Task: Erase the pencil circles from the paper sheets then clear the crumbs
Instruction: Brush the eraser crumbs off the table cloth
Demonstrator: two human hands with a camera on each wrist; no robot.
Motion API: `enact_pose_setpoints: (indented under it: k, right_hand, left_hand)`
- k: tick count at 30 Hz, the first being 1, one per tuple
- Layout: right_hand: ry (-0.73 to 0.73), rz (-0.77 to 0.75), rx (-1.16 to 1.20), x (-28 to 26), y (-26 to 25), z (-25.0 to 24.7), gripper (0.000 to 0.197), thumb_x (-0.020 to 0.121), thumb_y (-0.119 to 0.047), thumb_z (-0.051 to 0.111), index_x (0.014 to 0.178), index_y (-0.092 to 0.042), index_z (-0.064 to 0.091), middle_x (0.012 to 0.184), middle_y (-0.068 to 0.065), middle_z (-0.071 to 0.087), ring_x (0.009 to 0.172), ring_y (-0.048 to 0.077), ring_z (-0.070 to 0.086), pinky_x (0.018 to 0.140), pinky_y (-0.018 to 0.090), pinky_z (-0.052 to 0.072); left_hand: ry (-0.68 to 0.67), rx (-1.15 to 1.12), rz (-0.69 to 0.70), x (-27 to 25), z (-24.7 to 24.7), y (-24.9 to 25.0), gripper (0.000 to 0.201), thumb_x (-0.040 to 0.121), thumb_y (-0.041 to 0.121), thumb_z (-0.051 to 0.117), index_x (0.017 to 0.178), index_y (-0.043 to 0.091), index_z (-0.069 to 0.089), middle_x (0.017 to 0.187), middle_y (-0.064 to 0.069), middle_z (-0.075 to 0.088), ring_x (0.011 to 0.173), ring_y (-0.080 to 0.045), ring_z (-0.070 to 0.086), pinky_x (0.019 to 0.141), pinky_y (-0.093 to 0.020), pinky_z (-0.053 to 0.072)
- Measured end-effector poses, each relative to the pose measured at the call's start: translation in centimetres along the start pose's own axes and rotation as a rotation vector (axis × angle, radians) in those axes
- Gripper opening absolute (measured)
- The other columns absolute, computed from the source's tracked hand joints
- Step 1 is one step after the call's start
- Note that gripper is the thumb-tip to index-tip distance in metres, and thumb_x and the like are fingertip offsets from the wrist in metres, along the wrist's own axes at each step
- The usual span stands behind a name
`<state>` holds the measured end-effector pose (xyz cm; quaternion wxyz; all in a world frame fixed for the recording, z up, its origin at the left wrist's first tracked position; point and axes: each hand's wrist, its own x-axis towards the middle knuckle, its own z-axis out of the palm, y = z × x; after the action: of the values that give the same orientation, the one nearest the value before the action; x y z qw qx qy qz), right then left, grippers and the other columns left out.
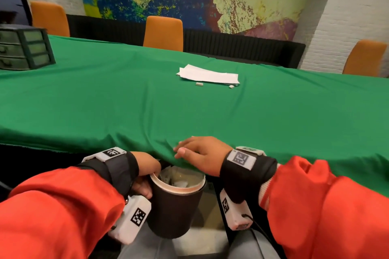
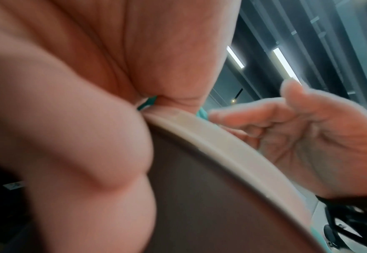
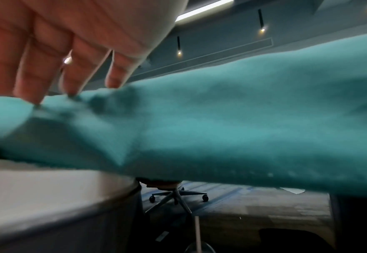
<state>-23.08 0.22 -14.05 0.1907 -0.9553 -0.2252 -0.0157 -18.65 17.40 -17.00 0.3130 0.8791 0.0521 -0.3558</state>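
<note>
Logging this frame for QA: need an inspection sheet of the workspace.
Surface: green cloth over the table, rumpled at the near edge.
Job's things: paper sheets stacked far off; two erasers in front of them; dark cup held under the table edge.
Clutter: drawer unit at far left.
Hands: left hand grips the cup; right hand lies flat on the cloth edge, fingers straight.
Cables: black lead below the right wrist.
Surroundings: orange chairs, painted mural.
</note>
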Motion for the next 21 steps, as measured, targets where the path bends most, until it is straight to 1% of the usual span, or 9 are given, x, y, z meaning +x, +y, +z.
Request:
enact_pose_setpoints:
  k: [2, 4, 8, 11, 13, 15, 17, 19, 21]
  right_hand:
    - [-0.049, -0.034, -0.113, -1.1, 0.1, 0.0, 0.039, 0.099, -0.034, 0.040, 0.127, -0.015, 0.058, 0.149, -0.001, 0.036, 0.138, 0.013, 0.030, 0.114, 0.029, 0.019]
    - [-0.215, -0.024, -0.309, -1.9, 0.5, 0.6, 0.045, 0.099, -0.040, 0.034, 0.135, -0.018, 0.051, 0.155, -0.003, 0.021, 0.143, 0.014, 0.015, 0.116, 0.033, 0.009]
    - [-0.161, -0.004, -0.395, -3.9, 1.2, 1.0, 0.070, 0.084, -0.055, 0.013, 0.127, -0.022, 0.057, 0.131, 0.002, 0.052, 0.120, 0.024, 0.046, 0.099, 0.035, 0.034]
    - [-0.094, -0.004, -0.392, -4.7, 1.3, 1.1, 0.066, 0.088, -0.055, 0.017, 0.141, -0.024, 0.039, 0.145, -0.001, 0.039, 0.131, 0.020, 0.036, 0.105, 0.033, 0.026]
    - [-0.223, 0.123, -0.375, -4.7, 1.4, 1.6, 0.058, 0.097, -0.053, 0.021, 0.142, -0.021, 0.038, 0.147, 0.002, 0.037, 0.133, 0.022, 0.035, 0.108, 0.035, 0.028]
    - [-0.326, 0.279, -0.264, -5.0, 1.6, 1.9, 0.056, 0.098, -0.053, 0.020, 0.128, -0.019, 0.053, 0.131, 0.008, 0.053, 0.120, 0.027, 0.049, 0.100, 0.038, 0.039]
    - [-0.207, 0.272, -0.222, -5.7, 2.1, 2.0, 0.056, 0.097, -0.053, 0.019, 0.121, -0.021, 0.058, 0.123, 0.006, 0.057, 0.114, 0.026, 0.052, 0.096, 0.037, 0.042]
    - [-0.023, 0.176, -0.274, -6.4, 2.5, 1.7, 0.062, 0.092, -0.057, 0.017, 0.130, -0.024, 0.052, 0.135, 0.000, 0.049, 0.124, 0.020, 0.045, 0.102, 0.034, 0.036]
    - [-0.051, 0.211, -0.308, -6.9, 2.8, 1.4, 0.064, 0.092, -0.059, 0.017, 0.137, -0.024, 0.045, 0.143, -0.001, 0.041, 0.131, 0.018, 0.038, 0.106, 0.033, 0.031]
  left_hand:
    - [-0.003, 0.007, -0.004, 0.2, 0.3, 0.0, 0.032, 0.089, 0.005, 0.037, 0.066, -0.005, 0.056, 0.046, -0.014, 0.058, 0.037, -0.020, 0.055, 0.043, -0.021, 0.048]
    - [-0.002, 0.027, -0.006, 0.4, 0.9, 0.1, 0.032, 0.089, 0.005, 0.038, 0.064, -0.004, 0.056, 0.045, -0.014, 0.058, 0.036, -0.019, 0.054, 0.043, -0.021, 0.047]
    - [-0.016, 0.021, -0.009, 0.7, 2.2, 0.6, 0.033, 0.090, 0.005, 0.039, 0.061, -0.003, 0.053, 0.048, -0.015, 0.056, 0.036, -0.021, 0.053, 0.040, -0.020, 0.046]
    - [-0.008, 0.001, 0.009, 0.6, 3.4, 1.0, 0.034, 0.091, 0.005, 0.037, 0.061, -0.004, 0.053, 0.041, -0.013, 0.055, 0.030, -0.020, 0.052, 0.036, -0.019, 0.044]
    - [0.003, -0.009, 0.026, 0.6, 4.3, 1.1, 0.036, 0.093, 0.006, 0.035, 0.062, -0.003, 0.052, 0.037, -0.012, 0.053, 0.027, -0.018, 0.051, 0.032, -0.018, 0.042]
    - [-0.010, -0.009, 0.033, 0.6, 5.0, 1.2, 0.035, 0.094, 0.007, 0.037, 0.063, -0.001, 0.052, 0.037, -0.011, 0.053, 0.027, -0.017, 0.051, 0.034, -0.020, 0.045]
    - [-0.041, 0.019, 0.039, 0.7, 5.5, 1.4, 0.031, 0.094, 0.005, 0.042, 0.065, 0.001, 0.054, 0.039, -0.009, 0.055, 0.031, -0.016, 0.053, 0.041, -0.023, 0.048]
    - [-0.042, 0.012, 0.031, 0.7, 5.7, 1.4, 0.030, 0.092, 0.005, 0.044, 0.065, 0.001, 0.055, 0.040, -0.010, 0.056, 0.031, -0.016, 0.054, 0.040, -0.022, 0.048]
    - [-0.043, 0.010, 0.028, 0.5, 6.0, 1.5, 0.030, 0.093, 0.005, 0.043, 0.065, 0.001, 0.054, 0.040, -0.011, 0.056, 0.031, -0.016, 0.054, 0.039, -0.022, 0.047]
